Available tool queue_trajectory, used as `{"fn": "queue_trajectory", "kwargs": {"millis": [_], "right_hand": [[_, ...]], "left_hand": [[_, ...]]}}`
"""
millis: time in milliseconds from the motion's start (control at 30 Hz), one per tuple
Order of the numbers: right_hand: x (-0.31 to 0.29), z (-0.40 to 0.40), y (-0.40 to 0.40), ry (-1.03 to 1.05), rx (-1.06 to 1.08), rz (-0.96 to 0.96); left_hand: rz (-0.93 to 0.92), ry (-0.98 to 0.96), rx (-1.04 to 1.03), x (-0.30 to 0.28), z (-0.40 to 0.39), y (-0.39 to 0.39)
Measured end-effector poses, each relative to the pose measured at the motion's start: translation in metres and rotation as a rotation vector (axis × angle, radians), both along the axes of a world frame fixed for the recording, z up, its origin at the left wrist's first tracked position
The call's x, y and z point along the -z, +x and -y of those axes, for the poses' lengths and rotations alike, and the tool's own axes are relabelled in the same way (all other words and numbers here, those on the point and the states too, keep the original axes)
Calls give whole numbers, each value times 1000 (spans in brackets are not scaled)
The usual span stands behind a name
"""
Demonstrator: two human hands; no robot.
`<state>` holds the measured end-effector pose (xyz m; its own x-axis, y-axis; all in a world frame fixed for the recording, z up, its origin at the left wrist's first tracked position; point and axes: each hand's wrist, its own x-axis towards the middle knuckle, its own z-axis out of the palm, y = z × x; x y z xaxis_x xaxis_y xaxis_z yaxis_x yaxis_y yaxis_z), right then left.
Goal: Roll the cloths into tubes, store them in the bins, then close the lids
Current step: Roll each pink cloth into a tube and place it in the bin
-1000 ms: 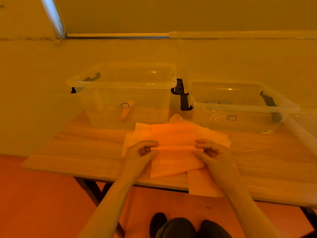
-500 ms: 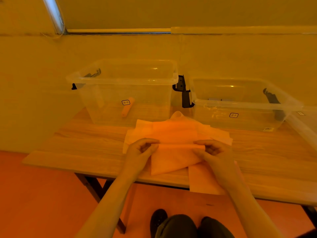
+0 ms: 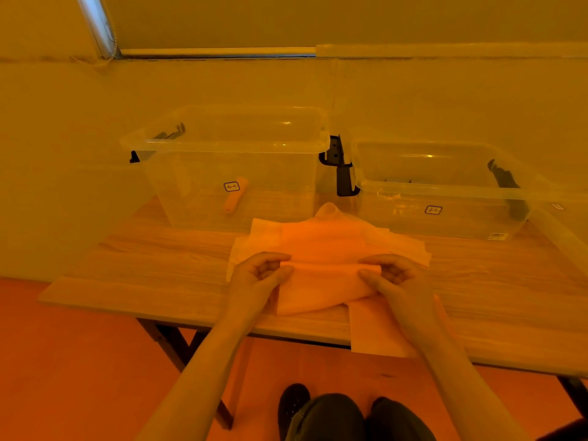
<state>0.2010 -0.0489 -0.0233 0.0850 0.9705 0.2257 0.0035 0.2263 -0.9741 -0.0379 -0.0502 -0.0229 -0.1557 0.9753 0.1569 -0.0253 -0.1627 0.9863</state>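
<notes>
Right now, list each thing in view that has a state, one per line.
left hand: pinching the top cloth's folded edge
right hand: pinching the same edge
top cloth: partly folded, not yet a tube
left bin: lid off, one rolled cloth inside
right bin: lid off
cloth pile: flat on the table

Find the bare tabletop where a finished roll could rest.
Bare wood lies left of the left hand, before the left bin, and right of the right hand, before the right bin. The middle is crowded with cloths.
</notes>
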Motion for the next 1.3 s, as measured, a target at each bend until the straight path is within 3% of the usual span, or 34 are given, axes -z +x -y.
{"fn": "queue_trajectory", "kwargs": {"millis": [800,1100,1300], "right_hand": [[0,1,-2,3,8,59],[-1,1,-4,-9,-46,-21],[1,0,-2,13,-53,-10]], "left_hand": [[-69,16,40,0,0,-1],[-91,29,-10,2,-1,-1],[-3,7,62,-3,2,0]]}}
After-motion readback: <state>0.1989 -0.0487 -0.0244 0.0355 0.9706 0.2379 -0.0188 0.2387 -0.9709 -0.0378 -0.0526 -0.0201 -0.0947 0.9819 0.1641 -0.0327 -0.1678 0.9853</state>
